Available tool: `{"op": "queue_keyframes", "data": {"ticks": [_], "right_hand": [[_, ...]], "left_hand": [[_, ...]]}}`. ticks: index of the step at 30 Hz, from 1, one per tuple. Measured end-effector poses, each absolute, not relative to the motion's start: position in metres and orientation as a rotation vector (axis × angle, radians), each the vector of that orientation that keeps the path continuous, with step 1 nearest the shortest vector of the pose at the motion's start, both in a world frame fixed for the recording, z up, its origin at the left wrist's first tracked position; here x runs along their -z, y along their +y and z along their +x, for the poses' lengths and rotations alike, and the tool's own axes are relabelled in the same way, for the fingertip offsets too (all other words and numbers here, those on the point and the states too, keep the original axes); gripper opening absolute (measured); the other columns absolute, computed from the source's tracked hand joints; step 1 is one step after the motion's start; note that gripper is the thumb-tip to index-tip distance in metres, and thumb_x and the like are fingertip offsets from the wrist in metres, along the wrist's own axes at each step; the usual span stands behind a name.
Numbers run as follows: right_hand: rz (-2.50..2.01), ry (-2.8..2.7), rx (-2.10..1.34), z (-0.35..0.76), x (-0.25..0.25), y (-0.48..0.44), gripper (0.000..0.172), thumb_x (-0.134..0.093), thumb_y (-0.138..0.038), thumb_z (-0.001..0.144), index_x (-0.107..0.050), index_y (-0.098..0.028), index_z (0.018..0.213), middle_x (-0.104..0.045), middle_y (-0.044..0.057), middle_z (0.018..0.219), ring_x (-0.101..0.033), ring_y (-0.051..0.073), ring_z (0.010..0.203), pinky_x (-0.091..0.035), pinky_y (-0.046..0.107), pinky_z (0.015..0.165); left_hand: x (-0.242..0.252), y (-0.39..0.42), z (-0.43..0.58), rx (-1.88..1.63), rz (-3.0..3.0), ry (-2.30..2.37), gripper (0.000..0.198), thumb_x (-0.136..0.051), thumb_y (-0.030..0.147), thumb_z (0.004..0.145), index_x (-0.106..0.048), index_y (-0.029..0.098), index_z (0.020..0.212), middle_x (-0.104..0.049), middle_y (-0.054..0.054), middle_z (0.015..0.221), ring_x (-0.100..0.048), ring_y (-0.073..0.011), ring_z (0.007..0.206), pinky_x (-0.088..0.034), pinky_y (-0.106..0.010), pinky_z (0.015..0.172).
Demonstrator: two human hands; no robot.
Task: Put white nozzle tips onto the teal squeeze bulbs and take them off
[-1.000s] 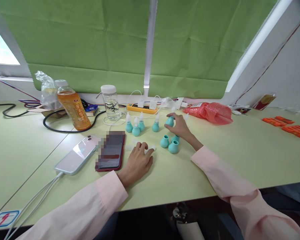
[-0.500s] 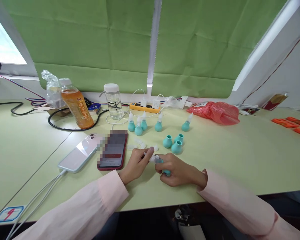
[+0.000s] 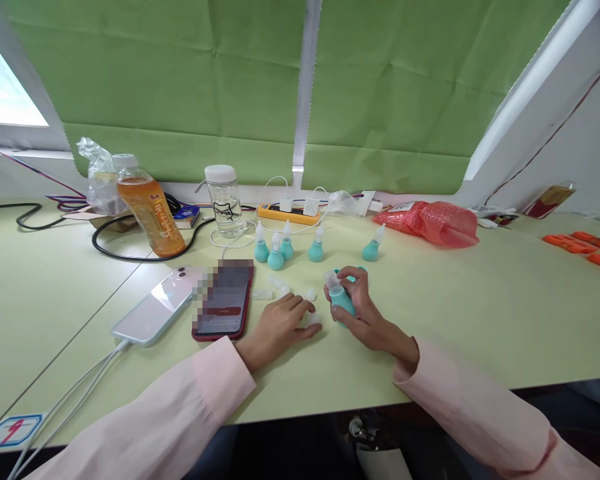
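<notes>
My right hand (image 3: 363,313) is closed round a teal nasal aspirator bulb (image 3: 342,303), held tilted. A clear plastic piece (image 3: 331,279) stands in the bulb's mouth, with my fingertips beside it. To the left, my left hand (image 3: 280,327) is low at the table, thumb and forefinger curled on a small clear tip (image 3: 313,319). Several loose clear pieces (image 3: 263,294) lie just beyond that hand. Other teal bulbs behind my right hand are mostly hidden. Farther back stand several aspirators with clear tips fitted, one of them (image 3: 275,257) at the front of a group.
A red-cased phone (image 3: 225,307) and a white phone (image 3: 153,307) with a cable lie left. Behind are an orange drink bottle (image 3: 153,217), a clear water bottle (image 3: 226,210), a yellow power strip (image 3: 275,213) and a red bubble-wrap bag (image 3: 430,223). Orange items (image 3: 570,244) lie far right.
My hands have moved apart. The right one has raised and turned the bulb, moving up and right, and its clear piece now shows. The left one has lowered to the table with a clear tip.
</notes>
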State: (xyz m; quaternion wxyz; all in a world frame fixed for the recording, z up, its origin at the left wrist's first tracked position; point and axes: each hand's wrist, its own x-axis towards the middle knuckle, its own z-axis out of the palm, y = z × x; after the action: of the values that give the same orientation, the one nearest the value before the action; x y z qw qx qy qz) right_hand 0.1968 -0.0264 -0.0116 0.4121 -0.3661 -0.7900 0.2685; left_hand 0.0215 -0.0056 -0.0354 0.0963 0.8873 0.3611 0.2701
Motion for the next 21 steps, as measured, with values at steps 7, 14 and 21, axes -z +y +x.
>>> {"op": "queue_keyframes", "data": {"ticks": [7,14,21], "right_hand": [[-1.002,-1.941,-0.659,0.186,0.022,-0.021,0.033,-0.052,-0.013,0.064,-0.030,-0.022,0.086,-0.046,-0.002,0.073,-0.049,0.012,0.065,-0.041,0.025,0.060],[-0.969,-1.835,-0.695,0.185,0.022,-0.021,0.026,-0.057,-0.013,0.061,-0.043,-0.020,0.081,-0.057,-0.002,0.068,-0.054,0.013,0.061,-0.042,0.026,0.058],[-0.853,-1.487,-1.338,0.183,0.016,-0.024,0.016,-0.060,-0.027,0.066,-0.051,-0.016,0.073,-0.059,0.002,0.063,-0.058,0.015,0.060,-0.045,0.030,0.061]], "left_hand": [[0.042,-0.002,0.020,-0.890,2.770,1.176,0.021,-0.042,0.013,0.077,-0.057,0.020,0.091,-0.048,-0.009,0.091,-0.043,-0.0206,0.085,-0.042,-0.030,0.062],[0.019,-0.011,0.020,-1.108,2.035,0.995,0.020,-0.039,0.018,0.081,-0.054,0.016,0.094,-0.055,-0.005,0.083,-0.050,-0.0139,0.075,-0.042,-0.027,0.069],[0.024,-0.011,0.023,-1.091,1.820,0.882,0.020,-0.047,0.030,0.078,-0.058,0.014,0.075,-0.058,-0.003,0.071,-0.052,-0.0135,0.069,-0.042,-0.024,0.065]]}}
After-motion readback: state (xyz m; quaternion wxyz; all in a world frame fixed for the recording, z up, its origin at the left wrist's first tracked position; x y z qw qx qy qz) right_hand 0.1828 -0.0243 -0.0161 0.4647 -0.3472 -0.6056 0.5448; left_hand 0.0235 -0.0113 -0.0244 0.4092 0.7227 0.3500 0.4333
